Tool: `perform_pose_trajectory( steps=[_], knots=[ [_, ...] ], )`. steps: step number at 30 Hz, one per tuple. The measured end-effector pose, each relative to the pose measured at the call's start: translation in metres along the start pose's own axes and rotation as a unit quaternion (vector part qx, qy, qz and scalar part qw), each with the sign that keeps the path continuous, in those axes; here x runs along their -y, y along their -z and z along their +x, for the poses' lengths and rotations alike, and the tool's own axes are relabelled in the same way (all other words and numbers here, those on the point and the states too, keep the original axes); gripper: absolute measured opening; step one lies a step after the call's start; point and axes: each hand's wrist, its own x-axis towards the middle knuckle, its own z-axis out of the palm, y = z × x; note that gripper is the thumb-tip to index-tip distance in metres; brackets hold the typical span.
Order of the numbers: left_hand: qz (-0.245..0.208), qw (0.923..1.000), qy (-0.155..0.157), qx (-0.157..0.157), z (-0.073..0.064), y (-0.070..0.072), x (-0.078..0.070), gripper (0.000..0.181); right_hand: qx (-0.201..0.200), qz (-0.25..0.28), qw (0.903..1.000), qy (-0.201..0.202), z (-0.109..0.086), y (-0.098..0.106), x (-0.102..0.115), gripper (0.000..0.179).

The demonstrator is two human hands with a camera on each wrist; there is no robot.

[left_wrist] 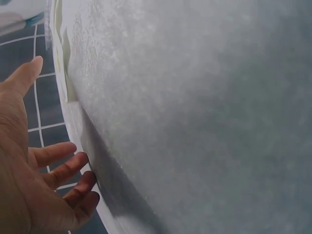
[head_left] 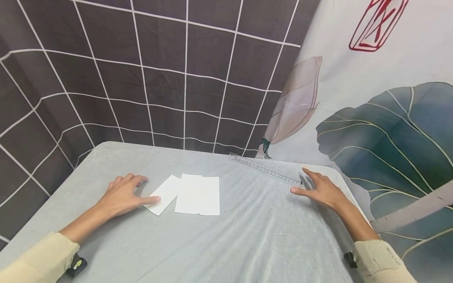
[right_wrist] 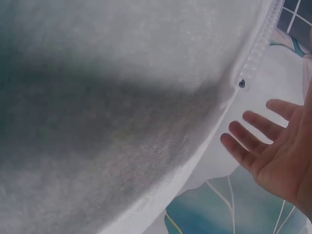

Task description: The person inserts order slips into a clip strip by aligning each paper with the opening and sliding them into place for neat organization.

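White sheets of paper lie left of the table's middle: a slanted piece (head_left: 166, 194) beside a squarer, overlapping pair (head_left: 209, 196). My left hand (head_left: 122, 198) is over the table just left of them, fingers spread and thumb tip overlapping the slanted piece's edge. The left wrist view shows the papers (left_wrist: 63, 58) edge-on beyond the thumb. At the back right, a clear plastic strip (head_left: 265, 169) with a beaded pattern and a dark spot at its near end lies diagonally. My right hand (head_left: 323, 190), holding nothing, has its fingers extended beside that end (right_wrist: 242, 83).
A pale grey cloth with creases covers the table (head_left: 247, 243). Behind it hangs a dark curtain (head_left: 159, 78) with a white grid. To the right is a white hanging (head_left: 354, 78) printed with large leaves and a red mark.
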Motion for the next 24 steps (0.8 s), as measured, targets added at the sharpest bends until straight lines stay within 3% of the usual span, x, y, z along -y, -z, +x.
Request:
perform_pose_trajectory(
  steps=[9, 24],
  knots=[
    [0.005, 0.9999, -0.009, -0.013, -0.002, -0.002, -0.008, 0.089, 0.000, 0.062, 0.9980, 0.012, 0.003, -0.004, -0.010, 0.112],
    [0.024, 0.9995, -0.017, -0.014, -0.002, -0.005, -0.014, 0.081, 0.001, 0.095, 0.9954, 0.013, 0.007, -0.012, -0.023, 0.101]
  ],
)
